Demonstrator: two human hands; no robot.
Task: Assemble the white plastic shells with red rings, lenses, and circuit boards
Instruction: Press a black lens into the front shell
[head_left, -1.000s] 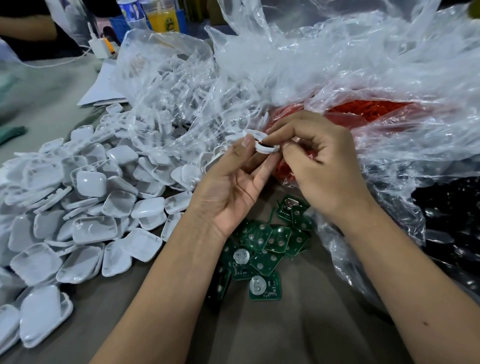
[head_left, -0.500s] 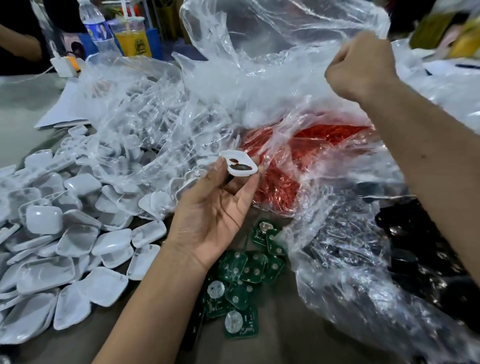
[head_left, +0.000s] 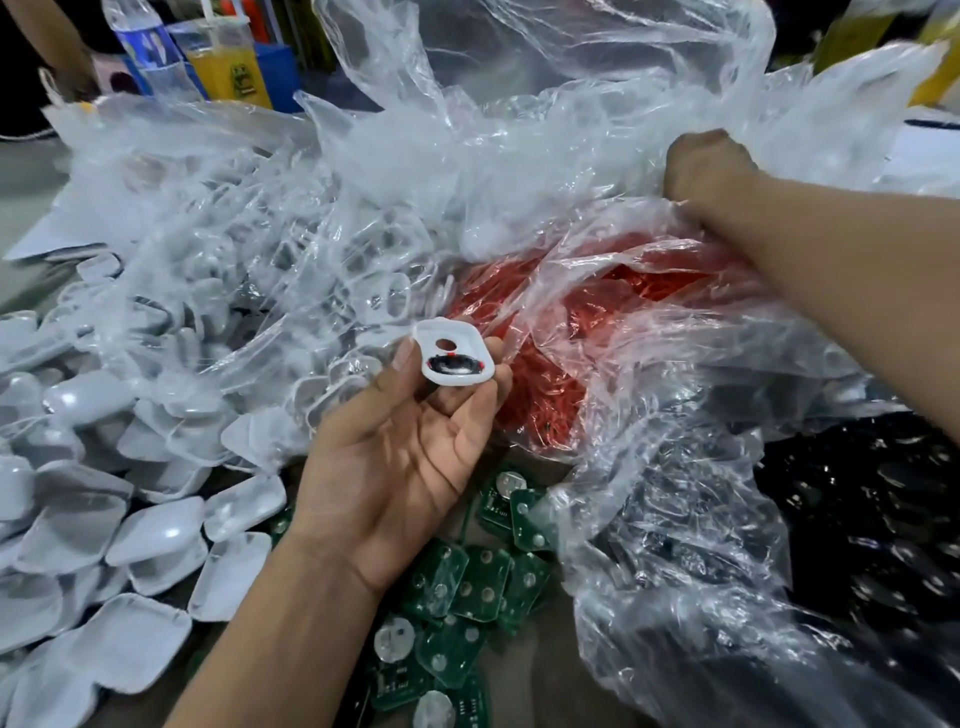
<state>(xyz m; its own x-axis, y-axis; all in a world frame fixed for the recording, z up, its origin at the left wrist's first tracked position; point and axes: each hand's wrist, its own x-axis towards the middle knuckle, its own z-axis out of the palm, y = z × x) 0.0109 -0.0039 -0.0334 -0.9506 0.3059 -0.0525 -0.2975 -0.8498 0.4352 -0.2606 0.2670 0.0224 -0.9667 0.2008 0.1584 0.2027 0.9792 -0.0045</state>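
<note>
Holding a white shell (head_left: 453, 355), left hand (head_left: 400, 462); labels unreadable.

left hand (head_left: 405, 467): pinches white shell (head_left: 453, 354) | right hand (head_left: 709, 169): grips clear bag (head_left: 519, 156)

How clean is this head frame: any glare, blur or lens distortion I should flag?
Head view: glare streaks across the crinkled clear plastic bags; the white shell in the left hand is fairly sharp; the right hand and background bottles look soft; wide-angle bending stretches the white shell pile near the edges.
</note>
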